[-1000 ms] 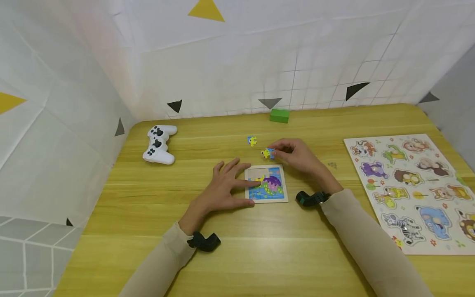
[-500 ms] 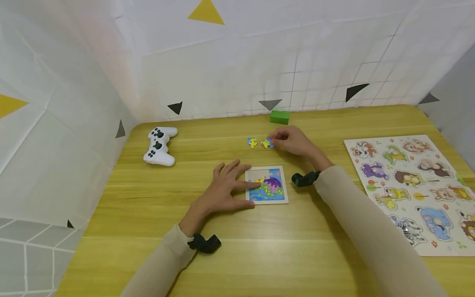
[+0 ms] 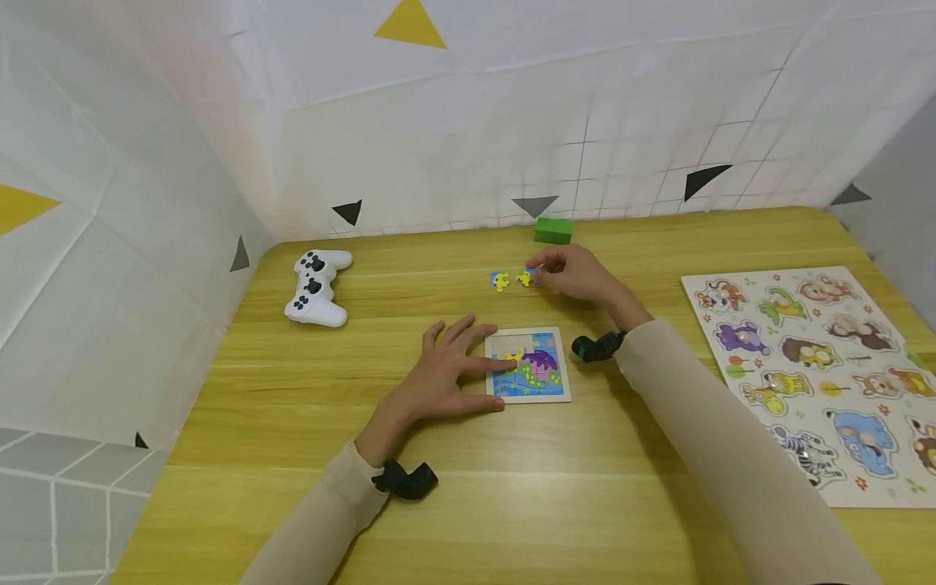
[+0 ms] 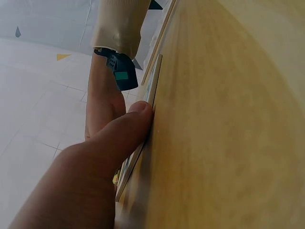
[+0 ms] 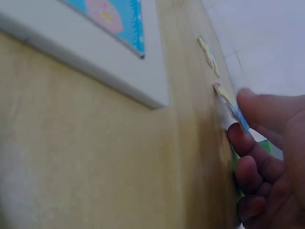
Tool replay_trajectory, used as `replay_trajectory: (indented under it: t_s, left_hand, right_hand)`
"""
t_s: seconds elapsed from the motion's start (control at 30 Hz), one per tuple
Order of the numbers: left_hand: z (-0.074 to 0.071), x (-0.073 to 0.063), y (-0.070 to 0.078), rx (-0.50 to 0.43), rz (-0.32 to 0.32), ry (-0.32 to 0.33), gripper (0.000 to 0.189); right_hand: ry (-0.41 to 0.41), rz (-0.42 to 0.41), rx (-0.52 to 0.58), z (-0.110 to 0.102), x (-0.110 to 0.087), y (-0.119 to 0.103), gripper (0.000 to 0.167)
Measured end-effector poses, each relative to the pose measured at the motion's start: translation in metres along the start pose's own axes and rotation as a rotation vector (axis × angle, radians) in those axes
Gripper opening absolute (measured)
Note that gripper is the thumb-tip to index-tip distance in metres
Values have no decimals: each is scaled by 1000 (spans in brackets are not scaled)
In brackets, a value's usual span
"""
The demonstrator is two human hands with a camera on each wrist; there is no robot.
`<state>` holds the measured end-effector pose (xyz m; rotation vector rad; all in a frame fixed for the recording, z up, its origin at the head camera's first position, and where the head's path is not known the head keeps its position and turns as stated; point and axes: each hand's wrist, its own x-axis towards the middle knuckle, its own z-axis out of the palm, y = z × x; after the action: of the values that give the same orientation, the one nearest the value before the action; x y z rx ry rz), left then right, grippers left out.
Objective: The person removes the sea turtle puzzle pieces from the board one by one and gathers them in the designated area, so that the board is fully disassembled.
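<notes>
A small square jigsaw puzzle in a pale frame [image 3: 565,366] lies mid-table, with a purple and green picture; its upper-left part shows bare backing. My left hand [image 3: 441,375] rests over the frame's left side, fingers spread, index fingertip on the picture. The left thumb [image 4: 138,114] touches the frame's edge in the left wrist view. Beyond the frame, my right hand [image 3: 578,272] pinches a yellow and blue puzzle piece [image 3: 524,278] between thumb and index finger. That piece is tilted in the right wrist view. Just left of it lies a similar loose piece [image 3: 500,280], apart from it.
A green block [image 3: 553,231] stands at the back edge, behind the right hand. A white game controller [image 3: 318,288] lies at the back left. On the right is a large animal peg board [image 3: 793,390]. Patterned white sheets [image 3: 453,154] hang behind the table.
My right hand has moved away from the puzzle frame toward the back, carrying the pinched piece beside the loose one. My left hand stays in place on the frame.
</notes>
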<state>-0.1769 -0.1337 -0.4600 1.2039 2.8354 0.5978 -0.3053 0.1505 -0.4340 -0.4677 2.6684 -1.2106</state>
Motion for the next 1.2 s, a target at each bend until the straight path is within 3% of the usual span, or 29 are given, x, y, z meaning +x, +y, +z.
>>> replay_trajectory:
  t_s: [0.33,0.67,1.2]
  left_hand:
    - [-1,-1,1,6,0,-4,55]
    - [-1,-2,1,10,2,-5,55]
    - [-3,-1,2,8,12,6,55]
  right_hand:
    - [25,-81,-52,7,-3,6,30]
    - [91,-230,-173,8,0,18,30]
    - [84,-193,-172,6,2,19,33]
